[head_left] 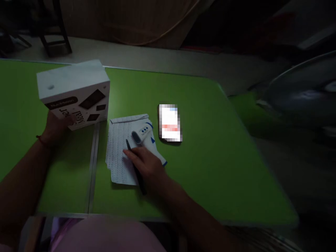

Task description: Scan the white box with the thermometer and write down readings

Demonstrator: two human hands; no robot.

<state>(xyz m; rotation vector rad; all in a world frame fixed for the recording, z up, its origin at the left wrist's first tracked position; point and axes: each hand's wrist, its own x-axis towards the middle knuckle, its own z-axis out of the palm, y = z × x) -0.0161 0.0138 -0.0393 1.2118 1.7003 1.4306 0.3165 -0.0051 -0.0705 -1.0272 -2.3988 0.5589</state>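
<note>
My left hand [59, 124] grips the near lower left side of a white carton [76, 77] with dark printed pictures and the word "Meal". The carton is at the left of the table; I cannot tell whether its base rests on it. My right hand [147, 162] is closed around a dark pen [139, 176], its upper end pointing toward me. The pen's tip is over a sheet of paper [119, 154] covered in small writing. Close to my right fingers, on the paper, is a white and blue item [143, 132] with a grey oval end, partly hidden by my hand.
A phone [170, 123] with a bright, blurred-out screen lies right of the papers. The green table [210, 168] has a metal seam [93, 168] running toward me. A dark stool [55, 38] stands beyond the far edge, and a large round dark object [304, 87] is at the right.
</note>
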